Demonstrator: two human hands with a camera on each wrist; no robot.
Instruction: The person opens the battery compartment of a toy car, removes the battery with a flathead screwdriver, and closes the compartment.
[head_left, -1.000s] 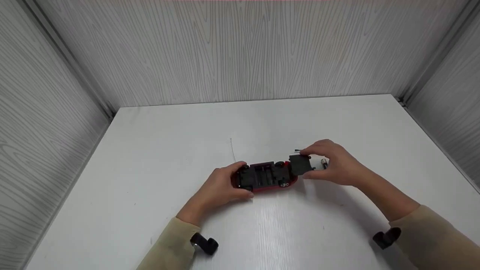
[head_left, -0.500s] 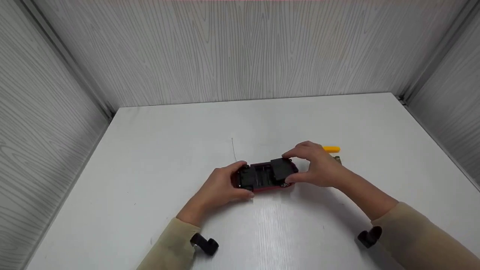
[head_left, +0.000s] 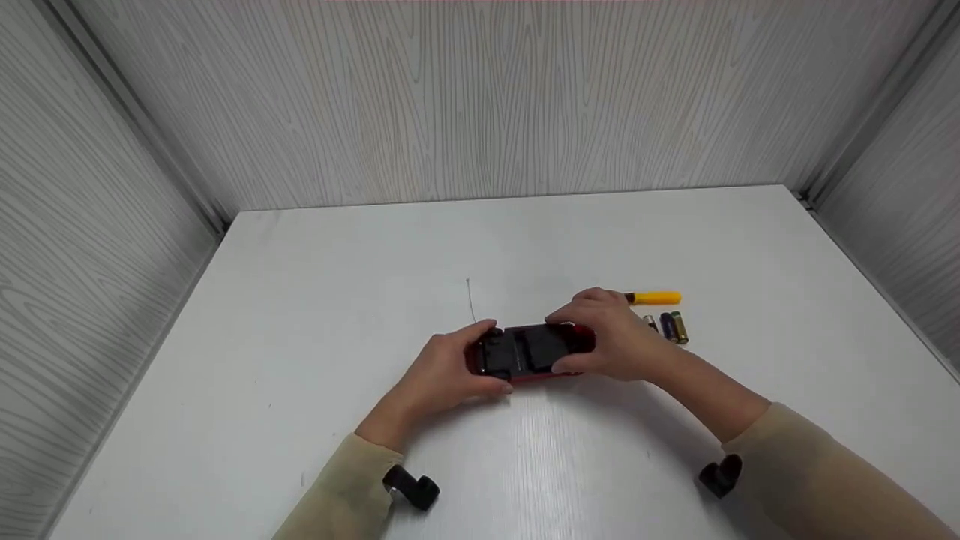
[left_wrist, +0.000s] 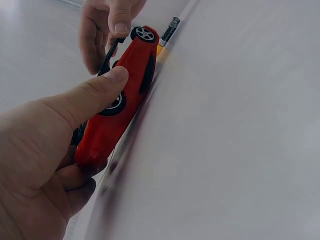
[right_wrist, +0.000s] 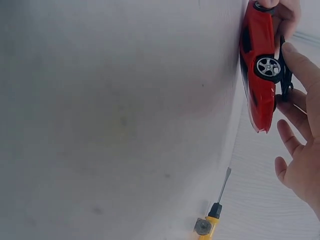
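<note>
A yellow-handled screwdriver [head_left: 655, 298] lies by 3 batteries [head_left: 667, 328] (white table [head_left: 300, 315]).

Both hands grip the upturned red toy car [head_left: 531, 352]: left hand [head_left: 442, 371] at 9 o'clock, right hand [head_left: 611, 341] at 3. A yellow-handled screwdriver [head_left: 654, 298] and batteries [head_left: 667, 328] lie at 2 o'clock of the car.

- Head view looks forward and down from above at the white table [head_left: 300, 315].
- Both wrist views sit close, rolled sideways, sharing the red toy car [left_wrist: 120, 105] [right_wrist: 257, 75].
</note>
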